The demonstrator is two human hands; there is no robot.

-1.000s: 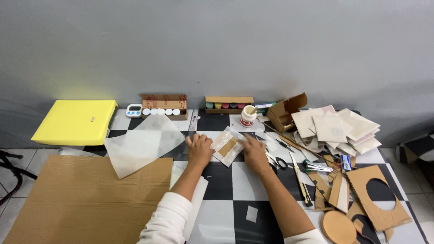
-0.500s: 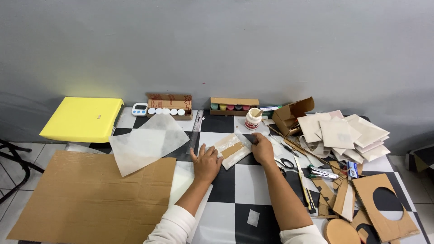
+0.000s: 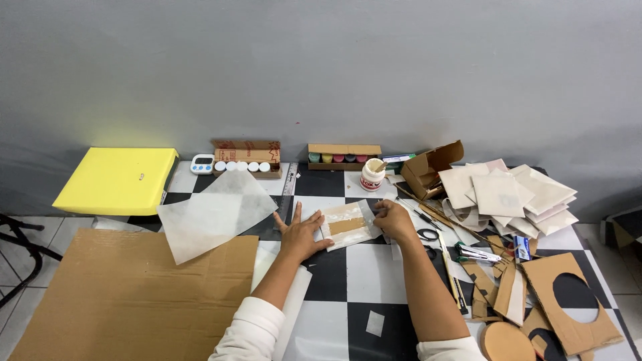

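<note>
Both hands rest on a small white sheet with a brown cardboard strip (image 3: 346, 225) that lies flat on the black-and-white checkered desk (image 3: 361, 274), near its middle. The left hand (image 3: 302, 235) lies flat with fingers spread, pressing the sheet's left edge; it grips nothing. The right hand (image 3: 393, 220) sits at the sheet's right edge with fingers curled down onto it; whether they pinch the paper cannot be told.

Just left of the left hand lies a large sheet of translucent white paper (image 3: 215, 214), overlapping a big brown cardboard panel (image 3: 127, 294). A yellow box (image 3: 117, 179) sits at the far left. Along the wall stand a small white timer (image 3: 201, 164), a tray of white-lidded jars (image 3: 246, 160) and a tray of coloured paint pots (image 3: 343, 156). A glue jar (image 3: 372, 175) stands just beyond the right hand. To the right lie scissors (image 3: 428, 234), stacked white sheets (image 3: 508, 192) and cardboard scraps with a round hole cut out (image 3: 568, 301).
</note>
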